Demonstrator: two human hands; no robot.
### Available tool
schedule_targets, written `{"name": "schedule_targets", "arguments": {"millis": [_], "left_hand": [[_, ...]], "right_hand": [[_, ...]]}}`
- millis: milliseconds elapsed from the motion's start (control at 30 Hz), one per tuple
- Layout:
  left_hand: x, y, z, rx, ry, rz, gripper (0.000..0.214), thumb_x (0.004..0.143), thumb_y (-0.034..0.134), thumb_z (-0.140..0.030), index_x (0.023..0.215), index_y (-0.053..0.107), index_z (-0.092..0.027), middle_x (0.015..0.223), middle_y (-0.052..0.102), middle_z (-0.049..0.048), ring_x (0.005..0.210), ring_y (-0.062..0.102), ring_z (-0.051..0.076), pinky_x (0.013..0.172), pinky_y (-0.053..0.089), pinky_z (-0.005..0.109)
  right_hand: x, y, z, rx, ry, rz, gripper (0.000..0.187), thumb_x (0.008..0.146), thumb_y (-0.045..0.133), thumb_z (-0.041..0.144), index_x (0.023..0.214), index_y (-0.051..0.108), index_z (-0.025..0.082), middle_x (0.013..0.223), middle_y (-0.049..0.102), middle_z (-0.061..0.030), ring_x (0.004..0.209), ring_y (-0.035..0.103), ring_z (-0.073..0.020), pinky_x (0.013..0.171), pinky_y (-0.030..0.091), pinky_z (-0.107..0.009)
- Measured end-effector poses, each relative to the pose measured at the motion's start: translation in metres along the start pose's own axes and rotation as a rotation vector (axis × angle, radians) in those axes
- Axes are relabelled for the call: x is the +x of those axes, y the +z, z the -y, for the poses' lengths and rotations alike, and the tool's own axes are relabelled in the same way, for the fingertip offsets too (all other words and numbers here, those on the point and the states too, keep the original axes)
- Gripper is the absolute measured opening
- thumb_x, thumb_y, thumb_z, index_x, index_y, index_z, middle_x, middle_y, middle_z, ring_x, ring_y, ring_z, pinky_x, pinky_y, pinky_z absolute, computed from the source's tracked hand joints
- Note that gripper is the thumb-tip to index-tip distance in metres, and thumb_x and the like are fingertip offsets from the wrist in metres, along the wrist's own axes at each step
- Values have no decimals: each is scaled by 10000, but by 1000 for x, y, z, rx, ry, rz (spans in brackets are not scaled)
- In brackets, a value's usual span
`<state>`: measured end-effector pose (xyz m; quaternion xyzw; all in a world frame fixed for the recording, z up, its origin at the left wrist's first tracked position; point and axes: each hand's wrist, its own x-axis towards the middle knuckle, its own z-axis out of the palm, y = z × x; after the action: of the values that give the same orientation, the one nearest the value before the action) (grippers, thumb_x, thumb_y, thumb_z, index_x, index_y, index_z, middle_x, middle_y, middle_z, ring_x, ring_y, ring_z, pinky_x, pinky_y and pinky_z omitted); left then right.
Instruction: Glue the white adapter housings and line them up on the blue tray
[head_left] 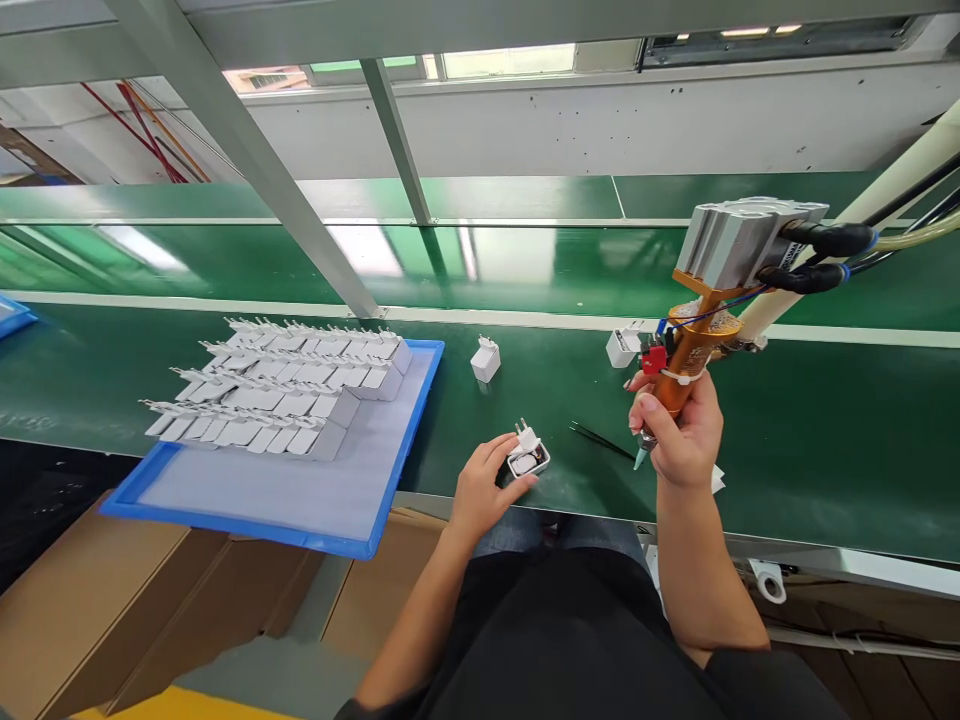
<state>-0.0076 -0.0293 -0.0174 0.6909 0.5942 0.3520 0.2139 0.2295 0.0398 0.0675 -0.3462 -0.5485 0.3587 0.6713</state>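
My left hand (484,488) rests at the bench's front edge, fingers and thumb closed around the sides of a white charger housing (529,461). The housing lies with its open side up, parts showing inside, and a two-pin plug piece (527,438) sits at its far end. In my right hand (686,425) is an orange pneumatic glue dispenser (679,375), gripped round its barrel. Its pale blue-green nozzle (640,458) points down above the bench, apart from the housing. A red switch (653,359) is fixed on the dispenser near my thumb.
A blue-rimmed tray (405,455) with rows of white chargers (277,390) overhangs the front edge at left. One white charger (486,359) stands mid-bench, another charger (622,346) behind the dispenser. Black tweezers (602,440) lie between my hands. A metal post (262,170) rises behind.
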Motion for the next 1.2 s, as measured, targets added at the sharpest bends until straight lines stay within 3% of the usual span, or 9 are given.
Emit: {"name": "schedule_targets", "arguments": {"millis": [100, 267, 467, 600, 800, 1033, 1200], "left_hand": [[-1, 11, -6, 95, -18, 51, 371, 798, 787, -421, 1092, 708, -210, 1220, 723, 111, 1122, 629, 322, 987, 498, 486], [1, 14, -22, -57, -72, 97, 450, 899, 661, -355, 1318, 599, -201, 1141, 742, 87, 1006, 688, 255, 890, 537, 368], [2, 3, -44, -137, -117, 158, 398, 855, 681, -369, 1213, 653, -199, 931, 759, 31, 782, 697, 200, 722, 525, 277], [4, -2, -54, -160, -119, 149, 381, 837, 685, -372, 1171, 668, -190, 873, 748, 19, 736, 681, 181, 678, 511, 254], [4, -4, -59, -165, -91, 153, 369, 826, 691, -364, 1157, 666, -203, 869, 747, 19, 773, 693, 190, 713, 530, 261], [2, 0, -58, -179, -89, 165, 369, 832, 686, -375, 1157, 659, -202, 872, 746, 21, 794, 699, 197, 734, 537, 271], [3, 5, -58, -234, -97, 156, 354, 829, 678, -360, 1132, 653, -178, 900, 746, 28, 787, 687, 188, 733, 533, 273]], "right_hand": [[-1, 15, 4, 16, -4, 38, 301, 840, 729, 403, 1003, 525, 253, 849, 668, 17, 487, 487, -71, 449, 420, -232], [-6, 50, 14, -18, 13, 88, 406, 792, 796, 374, 1052, 503, 269, 768, 613, 48, 508, 472, -87, 501, 426, -257], [-10, 79, 22, -131, -25, 38, 477, 734, 836, 367, 1016, 466, 262, 673, 574, 90, 453, 481, -93, 572, 486, -307], [-13, 82, 21, -174, -76, 5, 428, 751, 805, 359, 1005, 475, 258, 564, 501, 123, 439, 476, -102, 599, 507, -318], [-13, 76, 16, -197, -53, -6, 235, 822, 685, 326, 952, 508, 242, 593, 520, 88, 463, 454, -94, 518, 442, -273], [-12, 76, 18, -181, -34, 22, 258, 837, 687, 350, 960, 483, 250, 599, 510, 89, 466, 440, -96, 498, 414, -268], [-12, 75, 20, -156, -36, 56, 397, 797, 758, 375, 1017, 447, 264, 687, 590, 78, 457, 457, -89, 599, 504, -318]]}}
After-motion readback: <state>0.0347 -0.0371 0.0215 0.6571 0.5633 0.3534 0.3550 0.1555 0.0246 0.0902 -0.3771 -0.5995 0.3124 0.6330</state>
